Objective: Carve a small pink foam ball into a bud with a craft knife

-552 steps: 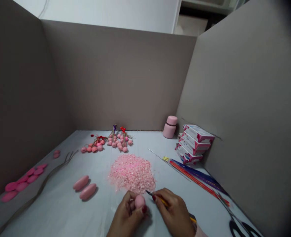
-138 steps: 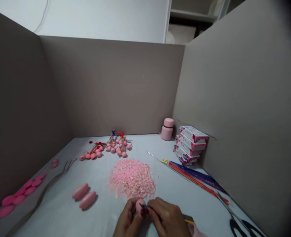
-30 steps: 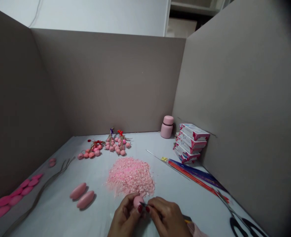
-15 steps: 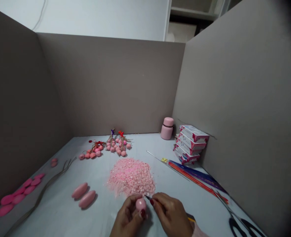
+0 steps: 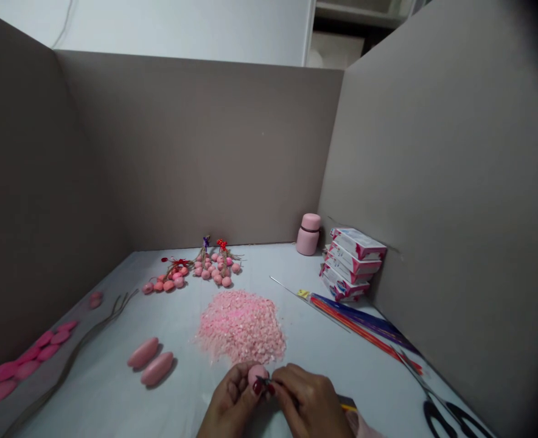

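My left hand (image 5: 231, 398) is closed around a small pink ball (image 5: 256, 371), thumb at its near side. Close on its right, my right hand (image 5: 312, 398) pinches a slim tool with a dark pointed blade (image 5: 264, 381); the blade meets the ball's lower right side. Most of the tool's handle is hidden by my fingers. Just beyond both hands lies a heap of pink shavings (image 5: 244, 328). A dark flat item with a yellow stripe (image 5: 347, 404) shows partly beside my right wrist.
Two oblong pink pieces (image 5: 157, 369) lie left of the heap, with flat pink ovals (image 5: 27, 369) and dry stems (image 5: 75, 359) further left. Behind are bunches of pink balls (image 5: 216, 271) and a pink flask (image 5: 308, 234). Stacked boxes (image 5: 353, 264), coloured strips (image 5: 360, 322) and scissors (image 5: 433, 395) occupy the right.
The tool's blade has moved from the ball's upper right down across its lower right side. My right hand has come slightly lower, and the view has shifted a little.
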A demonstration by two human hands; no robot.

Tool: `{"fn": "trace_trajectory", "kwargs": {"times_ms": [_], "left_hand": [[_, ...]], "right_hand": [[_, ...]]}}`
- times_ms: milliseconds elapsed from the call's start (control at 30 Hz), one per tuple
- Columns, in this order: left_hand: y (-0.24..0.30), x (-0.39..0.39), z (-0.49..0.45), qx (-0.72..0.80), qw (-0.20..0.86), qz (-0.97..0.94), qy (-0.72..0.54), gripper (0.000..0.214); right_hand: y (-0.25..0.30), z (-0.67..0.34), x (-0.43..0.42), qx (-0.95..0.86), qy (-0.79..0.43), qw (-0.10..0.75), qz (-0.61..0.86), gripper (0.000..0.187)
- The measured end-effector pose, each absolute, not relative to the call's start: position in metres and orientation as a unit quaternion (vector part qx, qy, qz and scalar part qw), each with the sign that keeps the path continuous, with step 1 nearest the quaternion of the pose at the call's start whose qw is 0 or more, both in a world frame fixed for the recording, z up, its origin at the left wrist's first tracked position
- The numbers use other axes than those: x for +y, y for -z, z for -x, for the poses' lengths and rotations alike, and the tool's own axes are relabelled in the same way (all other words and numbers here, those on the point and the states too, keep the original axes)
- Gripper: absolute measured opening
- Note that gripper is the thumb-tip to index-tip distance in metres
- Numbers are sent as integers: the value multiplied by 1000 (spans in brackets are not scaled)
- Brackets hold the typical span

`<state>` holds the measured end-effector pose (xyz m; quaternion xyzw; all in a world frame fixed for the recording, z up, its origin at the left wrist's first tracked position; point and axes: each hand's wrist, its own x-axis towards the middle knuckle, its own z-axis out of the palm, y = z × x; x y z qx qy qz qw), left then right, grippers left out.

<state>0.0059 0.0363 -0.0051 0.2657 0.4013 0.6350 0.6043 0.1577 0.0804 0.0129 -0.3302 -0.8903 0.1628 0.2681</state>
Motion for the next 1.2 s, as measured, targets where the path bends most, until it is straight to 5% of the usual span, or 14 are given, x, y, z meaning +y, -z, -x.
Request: {"fn": "trace_trajectory", "kwargs": {"times_ms": [400,900,1200], "left_hand": [[-2,33,-7,400,608,-280,-626,32],[7,37,-2,310,682,-195,-633,20],[11,40,-2,367,632,-248,-636,26]], "right_hand": [[-15,-162,92,-843,-171,271,433,31],[-9,-157,80,-893,-148,261,335,25],[-10,-158,83,-891,-158,251,343,25]]}}
